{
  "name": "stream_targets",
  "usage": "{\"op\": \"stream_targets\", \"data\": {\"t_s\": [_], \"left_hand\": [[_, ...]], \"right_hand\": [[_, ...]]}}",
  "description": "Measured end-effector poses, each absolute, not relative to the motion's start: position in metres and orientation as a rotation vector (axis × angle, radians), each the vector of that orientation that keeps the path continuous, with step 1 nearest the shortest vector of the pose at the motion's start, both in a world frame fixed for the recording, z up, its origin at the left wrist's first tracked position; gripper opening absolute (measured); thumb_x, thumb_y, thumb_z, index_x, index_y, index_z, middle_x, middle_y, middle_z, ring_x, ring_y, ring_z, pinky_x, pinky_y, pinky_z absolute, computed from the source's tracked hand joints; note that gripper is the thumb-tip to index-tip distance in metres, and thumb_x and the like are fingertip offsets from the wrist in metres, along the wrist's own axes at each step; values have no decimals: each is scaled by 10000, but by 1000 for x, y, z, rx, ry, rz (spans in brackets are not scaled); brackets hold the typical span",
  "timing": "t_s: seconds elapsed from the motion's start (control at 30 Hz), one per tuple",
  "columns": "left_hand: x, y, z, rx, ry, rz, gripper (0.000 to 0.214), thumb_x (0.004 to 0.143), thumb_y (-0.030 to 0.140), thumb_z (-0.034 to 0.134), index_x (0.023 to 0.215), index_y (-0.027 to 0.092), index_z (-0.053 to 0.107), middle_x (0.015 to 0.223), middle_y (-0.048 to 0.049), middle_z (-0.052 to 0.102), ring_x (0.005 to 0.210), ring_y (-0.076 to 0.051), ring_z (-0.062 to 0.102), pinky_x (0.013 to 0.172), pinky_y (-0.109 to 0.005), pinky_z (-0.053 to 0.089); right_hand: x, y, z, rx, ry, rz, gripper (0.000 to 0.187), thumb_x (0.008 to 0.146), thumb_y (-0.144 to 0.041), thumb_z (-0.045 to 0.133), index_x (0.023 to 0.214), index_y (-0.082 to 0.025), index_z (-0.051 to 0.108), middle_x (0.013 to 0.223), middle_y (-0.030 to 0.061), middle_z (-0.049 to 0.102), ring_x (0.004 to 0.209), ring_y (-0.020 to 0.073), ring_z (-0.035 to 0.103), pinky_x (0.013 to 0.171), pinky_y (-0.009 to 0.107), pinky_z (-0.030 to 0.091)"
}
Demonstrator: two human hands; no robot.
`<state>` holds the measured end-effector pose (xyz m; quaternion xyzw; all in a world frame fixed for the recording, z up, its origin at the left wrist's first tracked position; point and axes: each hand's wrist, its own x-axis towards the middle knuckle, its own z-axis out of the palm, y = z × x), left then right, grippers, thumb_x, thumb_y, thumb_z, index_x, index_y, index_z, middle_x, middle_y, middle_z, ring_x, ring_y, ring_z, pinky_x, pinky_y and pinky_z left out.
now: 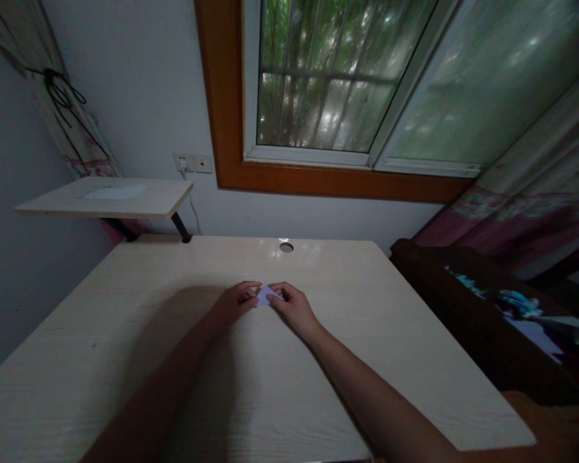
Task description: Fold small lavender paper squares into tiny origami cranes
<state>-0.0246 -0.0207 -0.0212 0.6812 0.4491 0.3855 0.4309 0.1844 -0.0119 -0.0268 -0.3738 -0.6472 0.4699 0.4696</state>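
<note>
A small piece of folded paper (263, 296), pale lilac-white and roughly triangular, is between my two hands over the middle of the desk. My left hand (235, 301) has its thumb and fingers closed at the paper's left corner. From the other side, my right hand (292, 305) pinches the paper, its thumb lying on top and the fingers curled behind. The paper's lower folds are partly covered by the fingertips.
The pale wooden desk (289, 399) has a round cable hole (286, 247) near its back edge. A raised shelf (159, 200) with a paper sheet (116, 192) stands at the back left. Dark furniture (424, 270) bearing several items is at the right, below a curtain.
</note>
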Motion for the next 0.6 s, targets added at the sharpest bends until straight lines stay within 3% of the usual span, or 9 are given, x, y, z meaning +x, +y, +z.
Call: {"op": "stream_targets", "data": {"t_s": [0.6], "left_hand": [[-25,-32,-2,1793,1189,951,376,814,249,619,1179,160,615,755,-6,669,673,-125,591,660,-232,441]], "right_hand": [[186,-12,-20,-879,-1572,1166,251,827,-395,700,936,-169,683,846,35,658,782,195,594,722,277,468]]}}
